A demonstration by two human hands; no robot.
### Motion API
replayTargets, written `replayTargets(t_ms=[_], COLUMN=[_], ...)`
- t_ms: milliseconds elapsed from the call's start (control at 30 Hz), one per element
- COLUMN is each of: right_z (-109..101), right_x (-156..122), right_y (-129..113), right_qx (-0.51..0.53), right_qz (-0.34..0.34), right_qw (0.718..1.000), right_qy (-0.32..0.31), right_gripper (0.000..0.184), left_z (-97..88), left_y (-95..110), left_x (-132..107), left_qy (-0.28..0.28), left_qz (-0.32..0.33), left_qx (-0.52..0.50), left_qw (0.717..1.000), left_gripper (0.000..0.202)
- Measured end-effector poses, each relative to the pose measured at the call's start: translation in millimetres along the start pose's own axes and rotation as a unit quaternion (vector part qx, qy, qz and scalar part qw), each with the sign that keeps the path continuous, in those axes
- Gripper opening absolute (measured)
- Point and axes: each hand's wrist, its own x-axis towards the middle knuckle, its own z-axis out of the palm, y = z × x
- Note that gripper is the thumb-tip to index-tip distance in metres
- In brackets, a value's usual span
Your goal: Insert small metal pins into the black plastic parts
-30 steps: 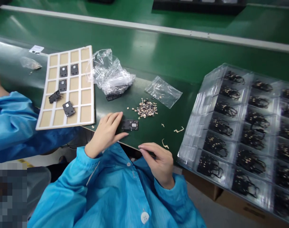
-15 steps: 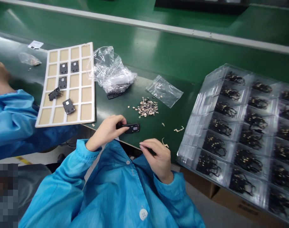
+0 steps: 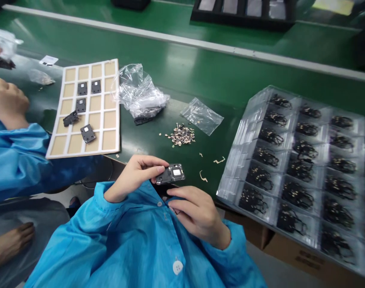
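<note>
My left hand (image 3: 138,176) grips a flat black rectangular module (image 3: 170,173) by its left end, thumb on top. A whitish square shows on the module's upper face, which is tilted toward me at the table's front edge. Just below and to the right, my right hand (image 3: 197,212) has its fingers curled together; whatever is between the fingertips is too small or hidden to name. Beyond the module lies a pile of tiny metal pieces (image 3: 182,135). A few thin bent strips (image 3: 203,176) are scattered near my right hand.
A white-ribbed tray (image 3: 118,120) holding several black modules stands at left. Crumpled plastic bags (image 3: 143,94) and a flat zip bag (image 3: 202,116) lie mid-table. A clear compartment tray (image 3: 222,188) of black cables fills the right. A co-worker's hand (image 3: 8,100) is far left.
My left hand has raised the black module off the table and brought it nearer, its whitish square now showing. My right hand has turned and shifted slightly left. The co-worker now handles a plastic bag.
</note>
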Motion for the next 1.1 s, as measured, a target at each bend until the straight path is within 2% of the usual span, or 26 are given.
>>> replayTargets(t_ms=[100,200,300,367,500,1100], right_z=[-3,-12,-18,-18,-14,-15], right_x=[-3,-5,-3,1,3,-1], right_y=[-5,-10,-13,-12,-9,-10], right_qx=[-0.004,-0.023,-0.088,-0.108,-0.082,-0.045], right_qz=[-0.027,-0.026,-0.013,-0.008,-0.004,-0.045], right_qw=[1.000,0.996,0.988,0.986,0.991,0.994], right_qy=[0.014,0.079,0.125,0.125,0.105,0.088], right_gripper=[0.014,0.015,0.020,0.022,0.020,0.014], left_z=[5.4,11.7,18.6,22.2,25.1,22.8], left_y=[-1,-2,1,5,12,12], left_x=[-7,-15,-25,-32,-37,-42], left_qy=[-0.007,-0.006,-0.007,-0.010,-0.018,-0.023], left_qz=[0.007,0.012,0.027,0.044,0.069,0.086], left_qx=[0.003,0.007,0.015,0.030,0.043,0.049], left_qw=[1.000,1.000,1.000,0.999,0.997,0.995], left_gripper=[0.018,0.017,0.017,0.016,0.015,0.015])
